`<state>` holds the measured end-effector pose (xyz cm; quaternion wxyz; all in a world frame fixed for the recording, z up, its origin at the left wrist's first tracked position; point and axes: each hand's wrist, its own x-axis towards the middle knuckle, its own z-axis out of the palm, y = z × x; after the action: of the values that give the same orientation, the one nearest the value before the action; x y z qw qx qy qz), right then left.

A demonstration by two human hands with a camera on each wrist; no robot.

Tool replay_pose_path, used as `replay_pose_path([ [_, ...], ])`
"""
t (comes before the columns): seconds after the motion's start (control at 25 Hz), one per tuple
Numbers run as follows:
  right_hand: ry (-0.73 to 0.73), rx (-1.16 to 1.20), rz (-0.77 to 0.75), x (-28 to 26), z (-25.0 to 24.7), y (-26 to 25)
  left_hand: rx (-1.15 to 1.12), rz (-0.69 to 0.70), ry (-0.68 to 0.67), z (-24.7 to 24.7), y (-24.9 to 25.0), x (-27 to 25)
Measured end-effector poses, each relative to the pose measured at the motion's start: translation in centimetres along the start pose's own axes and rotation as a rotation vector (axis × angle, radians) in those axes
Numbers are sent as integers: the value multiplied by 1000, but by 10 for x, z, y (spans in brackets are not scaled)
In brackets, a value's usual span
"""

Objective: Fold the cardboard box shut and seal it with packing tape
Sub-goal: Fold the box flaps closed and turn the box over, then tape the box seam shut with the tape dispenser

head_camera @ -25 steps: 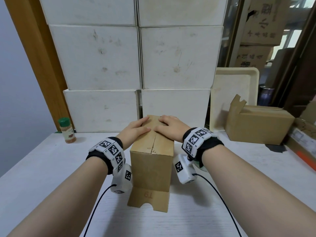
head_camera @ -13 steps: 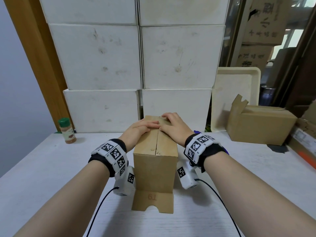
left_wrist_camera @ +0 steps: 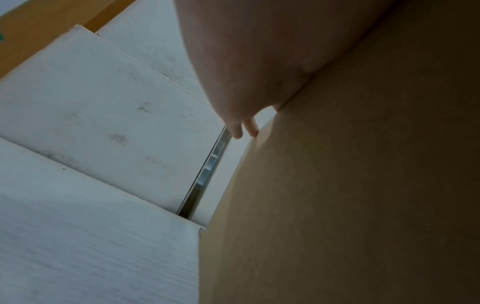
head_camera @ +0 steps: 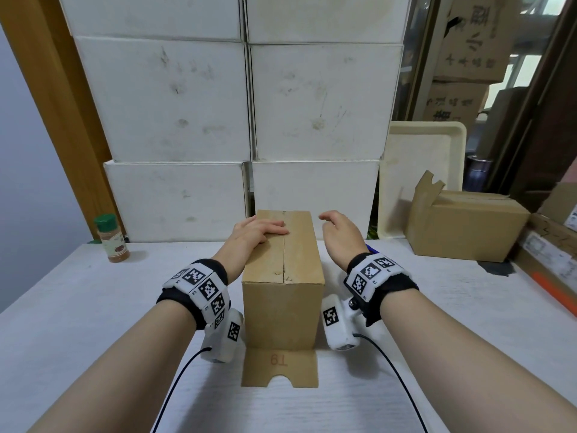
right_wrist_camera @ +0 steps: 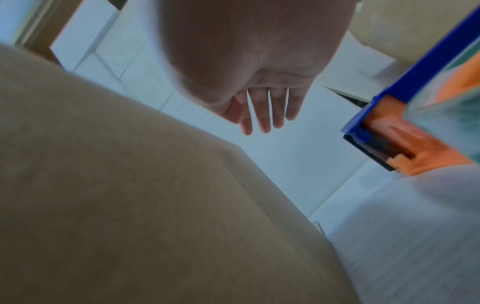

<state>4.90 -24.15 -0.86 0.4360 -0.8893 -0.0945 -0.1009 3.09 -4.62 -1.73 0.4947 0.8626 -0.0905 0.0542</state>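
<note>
A tall brown cardboard box point(head_camera: 282, 295) stands on the white table point(head_camera: 78, 307), its two top flaps folded down and meeting at a centre seam. A lower flap marked "T9" lies flat on the table toward me. My left hand point(head_camera: 259, 231) presses flat on the left top flap with straight fingers. My right hand point(head_camera: 338, 229) hovers just right of the box, fingers relaxed and holding nothing. In the right wrist view a blue and orange tape dispenser point(right_wrist_camera: 415, 115) sits on the table beside the box point(right_wrist_camera: 155, 205), right of my right hand point(right_wrist_camera: 265, 115).
Stacked white boxes point(head_camera: 243, 120) form a wall behind the box. A spice jar with a green lid point(head_camera: 111, 239) stands at the left. Another brown carton point(head_camera: 465, 226) and a cream tray point(head_camera: 424, 170) lie at the right, with more cartons beyond.
My right hand has lifted off the right top flap and moved out to the right of the box. The left hand stays pressing on the left flap.
</note>
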Motion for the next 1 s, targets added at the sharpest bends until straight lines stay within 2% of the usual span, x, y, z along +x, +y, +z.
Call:
replay_pose_path([
  [0.08,-5,-82,50,2,-5,9,-209,18,24,5,9,-12],
  [0.2,-7,-215,148,3,-13,19,-257,40,52,9,14,-18],
  [0.4,80,-451,435,0,-28,41,74,139,63,18,9,-15],
  [0.48,-12,-504,510,-4,-35,48,59,130,63,23,11,-13],
  [0.56,-112,-467,520,-8,-40,55,49,119,69,26,12,-9],
  [0.64,-103,-385,502,-15,-44,58,-18,111,71,29,12,-8],
  [0.8,-81,-460,464,-23,-44,54,65,157,78,33,6,-7],
  [1.0,-118,-634,499,-15,-40,55,105,156,86,34,8,-5],
])
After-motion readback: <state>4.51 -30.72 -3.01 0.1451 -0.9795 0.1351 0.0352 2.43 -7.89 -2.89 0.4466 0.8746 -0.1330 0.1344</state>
